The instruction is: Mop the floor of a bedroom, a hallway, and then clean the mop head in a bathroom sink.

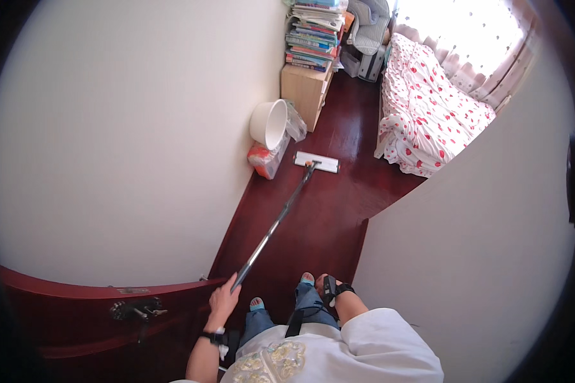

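Observation:
My left hand (224,298) is closed around the dark grip of a flat mop (267,235), whose metal pole slants up and to the right. The mop's white rectangular head (316,162) lies flat on the dark red floor, just right of a plastic container. My right hand (322,284) hangs low beside my right thigh, near the wall; the device on my wrist partly covers it, and I cannot tell how its fingers are held. Black straps are around both wrists.
A white bucket (269,124) rests on a plastic container (270,160) against the left wall. Behind it, books (314,43) are stacked on a wooden cabinet (303,93). A bed with a red-spotted cover (426,110) stands at right. An opened red door (76,306) is at lower left.

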A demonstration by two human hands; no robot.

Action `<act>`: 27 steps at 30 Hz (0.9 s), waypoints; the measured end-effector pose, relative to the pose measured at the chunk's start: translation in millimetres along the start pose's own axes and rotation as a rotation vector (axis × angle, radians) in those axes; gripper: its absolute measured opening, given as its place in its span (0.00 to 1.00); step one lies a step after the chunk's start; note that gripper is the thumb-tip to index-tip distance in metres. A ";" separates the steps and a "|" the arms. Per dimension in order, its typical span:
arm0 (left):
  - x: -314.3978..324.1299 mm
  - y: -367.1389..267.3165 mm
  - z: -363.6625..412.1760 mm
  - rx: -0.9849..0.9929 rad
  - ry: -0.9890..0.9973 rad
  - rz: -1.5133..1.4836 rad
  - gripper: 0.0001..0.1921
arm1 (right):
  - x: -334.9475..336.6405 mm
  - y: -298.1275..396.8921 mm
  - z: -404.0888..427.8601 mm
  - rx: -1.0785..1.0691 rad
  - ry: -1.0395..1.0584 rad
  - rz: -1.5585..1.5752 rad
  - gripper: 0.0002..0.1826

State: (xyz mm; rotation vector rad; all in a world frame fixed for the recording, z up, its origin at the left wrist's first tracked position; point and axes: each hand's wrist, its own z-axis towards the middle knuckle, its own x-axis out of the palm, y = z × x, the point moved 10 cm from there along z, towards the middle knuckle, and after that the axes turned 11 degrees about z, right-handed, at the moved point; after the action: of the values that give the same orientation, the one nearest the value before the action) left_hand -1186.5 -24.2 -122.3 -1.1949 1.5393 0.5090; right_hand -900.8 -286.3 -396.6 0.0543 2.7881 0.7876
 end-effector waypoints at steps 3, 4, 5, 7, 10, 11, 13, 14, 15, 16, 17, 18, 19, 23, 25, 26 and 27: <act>8.6 86.1 -96.9 0.009 0.038 -0.069 0.24 | 16.8 -11.7 -21.0 0.051 -0.058 -0.015 0.18; 15.4 119.0 -132.9 -0.036 0.117 -0.209 0.25 | 26.9 -12.0 -25.4 0.061 -0.063 -0.015 0.17; 26.5 154.4 -171.6 -0.057 0.136 -0.250 0.27 | 35.7 -10.1 -28.9 0.071 -0.067 -0.011 0.17; 43.6 218.7 -252.5 -0.021 0.108 -0.379 0.29 | 58.2 3.2 -29.1 0.073 -0.059 -0.022 0.17; 32.8 245.8 -322.1 -0.267 0.355 -0.578 0.29 | 83.3 27.4 -32.4 0.057 -0.065 0.003 0.17; 31.1 251.0 -331.9 -0.316 0.394 -0.624 0.29 | 94.0 39.2 -30.8 0.047 -0.056 0.004 0.17; 31.4 252.6 -335.3 -0.384 0.449 -0.712 0.29 | 107.7 60.4 -24.8 0.021 -0.037 0.008 0.17; 33.2 250.5 -326.1 -0.401 0.461 -0.753 0.29 | 113.2 69.6 -23.6 0.015 -0.026 0.010 0.17; 35.8 247.5 -311.5 -0.409 0.472 -0.798 0.30 | 117.4 74.4 -21.6 0.009 -0.013 0.006 0.17; 43.0 242.2 -291.3 -0.407 0.478 -0.842 0.30 | 118.6 78.3 -19.2 0.004 -0.002 0.001 0.17; 51.5 232.8 -257.1 -0.393 0.479 -0.893 0.30 | 118.7 82.2 -16.9 -0.003 0.010 -0.008 0.17; 64.8 224.9 -224.3 -0.397 0.493 -0.949 0.30 | 115.7 82.5 -13.2 -0.006 0.019 -0.015 0.17; 78.8 215.0 -193.2 -0.404 0.520 -0.996 0.30 | 109.7 81.8 -8.8 -0.009 0.023 -0.022 0.17; 49.3 120.9 -55.7 -0.258 0.354 -0.848 0.28 | 60.8 71.1 7.1 0.007 -0.024 -0.028 0.16; 60.8 94.7 19.0 -0.176 0.205 -0.552 0.30 | 26.5 70.3 13.7 0.014 -0.079 -0.045 0.16; 47.7 64.7 53.8 -0.100 0.128 -0.483 0.29 | 6.5 70.2 14.3 0.023 -0.114 -0.056 0.16; 32.3 37.7 82.7 -0.060 0.091 -0.333 0.29 | -2.3 78.4 7.5 0.027 -0.119 -0.046 0.16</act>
State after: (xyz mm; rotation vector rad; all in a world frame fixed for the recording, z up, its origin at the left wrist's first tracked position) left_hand -1177.8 44.7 -189.3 -1.5041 1.3701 0.2842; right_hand -899.1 -215.7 -361.5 0.0401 2.6784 0.7113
